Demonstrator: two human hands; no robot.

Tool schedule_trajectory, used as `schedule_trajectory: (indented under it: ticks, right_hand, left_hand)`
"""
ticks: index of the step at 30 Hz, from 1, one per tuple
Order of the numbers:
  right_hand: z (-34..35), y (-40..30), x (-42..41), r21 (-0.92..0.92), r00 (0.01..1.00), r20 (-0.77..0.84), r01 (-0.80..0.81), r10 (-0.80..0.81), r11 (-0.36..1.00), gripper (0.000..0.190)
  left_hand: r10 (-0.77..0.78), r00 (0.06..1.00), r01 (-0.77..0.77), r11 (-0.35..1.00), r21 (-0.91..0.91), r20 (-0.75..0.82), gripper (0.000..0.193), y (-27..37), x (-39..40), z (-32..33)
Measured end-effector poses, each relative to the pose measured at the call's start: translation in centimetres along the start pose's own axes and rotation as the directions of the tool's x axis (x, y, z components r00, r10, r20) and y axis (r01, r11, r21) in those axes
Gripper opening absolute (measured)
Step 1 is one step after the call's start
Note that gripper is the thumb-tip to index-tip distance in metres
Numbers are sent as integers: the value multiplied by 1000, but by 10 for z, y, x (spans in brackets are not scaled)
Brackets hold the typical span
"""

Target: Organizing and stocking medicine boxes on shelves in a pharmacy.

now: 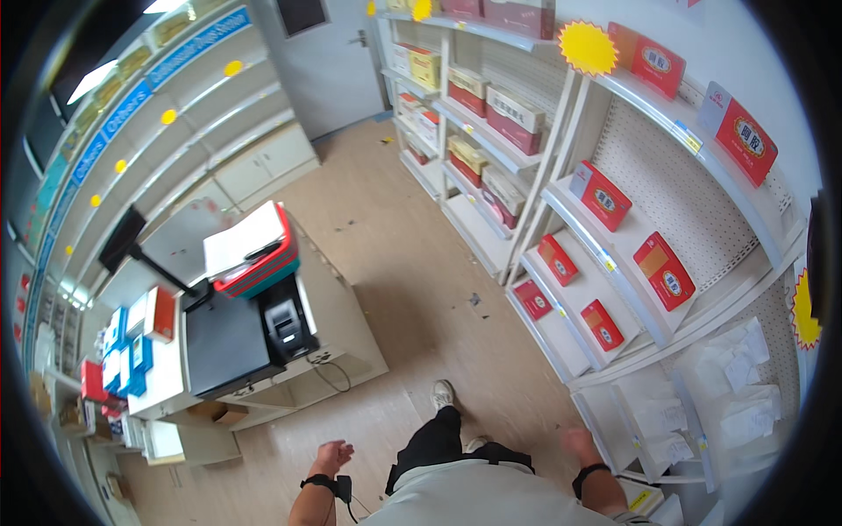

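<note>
My left hand [334, 455] hangs low in front of me on the left, empty, with its fingers loosely bent. A black band with a small box and cable circles that wrist. On the right, my right hand [579, 444] is blurred beside the lower shelves, and no object shows in it; a black band [587, 475] is on its wrist. Nearest the left hand is a white counter [368, 355] with a black cash drawer [227, 342], a receipt printer [284, 322] and a stack of red and green baskets [263, 279]. Papers [243, 237] and a dark pen-like item lie on top.
White shelving [559, 151] lines the right side, with red boxes [664, 269] and white bags [737, 361]. Blue and white boxes [125, 355] sit at the counter's left beside a monitor [123, 237]. Floor [421, 309] runs between counter and shelves to a grey door [329, 72].
</note>
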State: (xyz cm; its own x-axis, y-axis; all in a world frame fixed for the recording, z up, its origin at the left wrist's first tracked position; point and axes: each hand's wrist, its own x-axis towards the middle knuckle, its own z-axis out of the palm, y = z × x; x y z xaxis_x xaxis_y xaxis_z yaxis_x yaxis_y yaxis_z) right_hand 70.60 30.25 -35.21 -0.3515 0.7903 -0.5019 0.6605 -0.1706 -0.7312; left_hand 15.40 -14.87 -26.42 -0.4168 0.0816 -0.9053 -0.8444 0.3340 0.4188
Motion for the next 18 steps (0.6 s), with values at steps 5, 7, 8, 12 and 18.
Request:
schedule_trajectory:
  ticks: [5,7,8,12,18]
  right_hand:
    - [20,41,-83,-144,860,350,-342,371,929,17]
    - [12,42,-97,-533,861,419,-24,289,846,13]
    - [13,41,-105,-667,837,484,162,258,727,14]
    - [28,21,-106,-838,895,437,367,95,403,32]
    - [127,-157,-8,-565,960,173,-86,220,820,24]
  left_hand:
    - [77,997,-80,981,-178,-21,16,-71,-59,-108]
    - [350,937,-342,924,-171,17,20,-12,-129,-62]
    - [426,903,-416,899,-136,53,22,19,-165,-49]
    - [768,559,-801,598,-36,311,33,83,-346,-49]
    - [934,339,-937,346,-51,111,41,50,-423,-219]
